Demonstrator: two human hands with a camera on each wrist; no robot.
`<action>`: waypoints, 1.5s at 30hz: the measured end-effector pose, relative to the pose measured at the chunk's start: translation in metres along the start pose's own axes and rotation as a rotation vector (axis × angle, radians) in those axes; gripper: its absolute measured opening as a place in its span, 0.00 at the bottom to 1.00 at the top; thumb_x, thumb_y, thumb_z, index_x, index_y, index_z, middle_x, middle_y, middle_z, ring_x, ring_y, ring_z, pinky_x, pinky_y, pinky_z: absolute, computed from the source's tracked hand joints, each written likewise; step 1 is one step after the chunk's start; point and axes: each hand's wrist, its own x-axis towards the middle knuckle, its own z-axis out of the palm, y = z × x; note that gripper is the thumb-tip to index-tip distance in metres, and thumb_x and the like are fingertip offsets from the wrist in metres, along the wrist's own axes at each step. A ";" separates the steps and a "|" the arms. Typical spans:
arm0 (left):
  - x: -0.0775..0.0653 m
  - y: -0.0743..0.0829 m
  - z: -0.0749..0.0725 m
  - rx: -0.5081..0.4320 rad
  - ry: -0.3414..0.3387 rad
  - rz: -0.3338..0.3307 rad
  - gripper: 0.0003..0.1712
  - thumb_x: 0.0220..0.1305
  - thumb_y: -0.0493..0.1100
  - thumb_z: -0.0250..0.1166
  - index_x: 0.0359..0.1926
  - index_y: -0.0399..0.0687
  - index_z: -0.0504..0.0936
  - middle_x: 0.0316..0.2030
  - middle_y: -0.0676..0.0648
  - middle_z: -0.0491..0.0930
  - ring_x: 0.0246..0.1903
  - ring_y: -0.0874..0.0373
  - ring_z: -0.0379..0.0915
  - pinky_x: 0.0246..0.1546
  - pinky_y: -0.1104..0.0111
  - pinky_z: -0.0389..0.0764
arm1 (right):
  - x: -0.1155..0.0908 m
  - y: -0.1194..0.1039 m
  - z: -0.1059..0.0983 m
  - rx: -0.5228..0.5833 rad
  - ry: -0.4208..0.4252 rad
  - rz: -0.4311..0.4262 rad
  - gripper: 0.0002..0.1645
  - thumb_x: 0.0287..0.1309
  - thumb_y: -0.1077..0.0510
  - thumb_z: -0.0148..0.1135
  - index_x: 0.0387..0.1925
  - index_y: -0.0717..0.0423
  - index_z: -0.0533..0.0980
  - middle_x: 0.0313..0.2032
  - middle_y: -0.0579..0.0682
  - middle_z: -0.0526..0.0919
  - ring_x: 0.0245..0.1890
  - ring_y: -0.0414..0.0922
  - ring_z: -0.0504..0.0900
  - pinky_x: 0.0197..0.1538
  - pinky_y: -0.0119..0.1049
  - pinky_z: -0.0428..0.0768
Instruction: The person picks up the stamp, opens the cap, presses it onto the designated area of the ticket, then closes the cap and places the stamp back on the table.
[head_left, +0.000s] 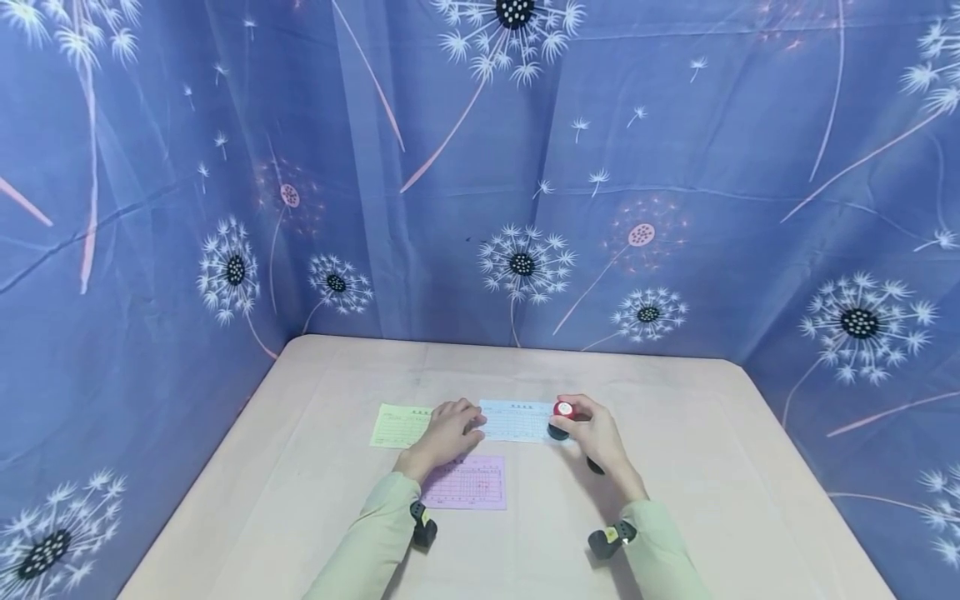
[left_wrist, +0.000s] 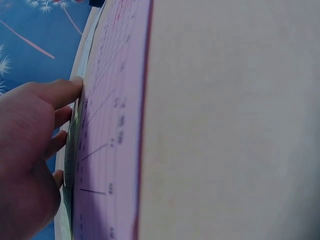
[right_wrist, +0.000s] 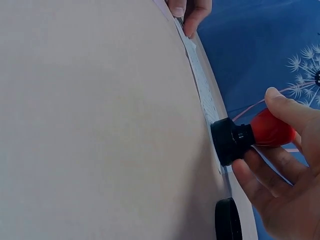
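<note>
My right hand [head_left: 602, 433] grips a stamp [right_wrist: 232, 141] by its red bulb handle, thumb on one side and fingers on the other. The stamp's wide black base is down at the right end of a light blue printed slip [head_left: 516, 422]. Over the blue slip's left edge reaches my left hand [head_left: 447, 435], its fingers relaxed and fingertips right at the paper. Beneath that hand and wrist lie parts of a green slip [head_left: 397, 427] and a purple slip [head_left: 474, 486], partly hidden. Red marks show on the purple slip's right side.
A round black cap [right_wrist: 228, 220] lies on the table near my right wrist, partly hidden by it in the head view. The pale tabletop [head_left: 315, 483] ends at a blue dandelion-print curtain [head_left: 450, 250] at the back and sides.
</note>
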 end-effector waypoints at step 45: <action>0.014 0.032 0.015 0.094 0.009 0.067 0.19 0.70 0.48 0.59 0.60 0.53 0.79 0.57 0.51 0.77 0.64 0.53 0.68 0.73 0.53 0.62 | -0.042 -0.025 -0.056 0.287 0.242 -0.067 0.23 0.57 0.62 0.71 0.54 0.65 0.78 0.33 0.34 0.86 0.32 0.32 0.85 0.38 0.30 0.87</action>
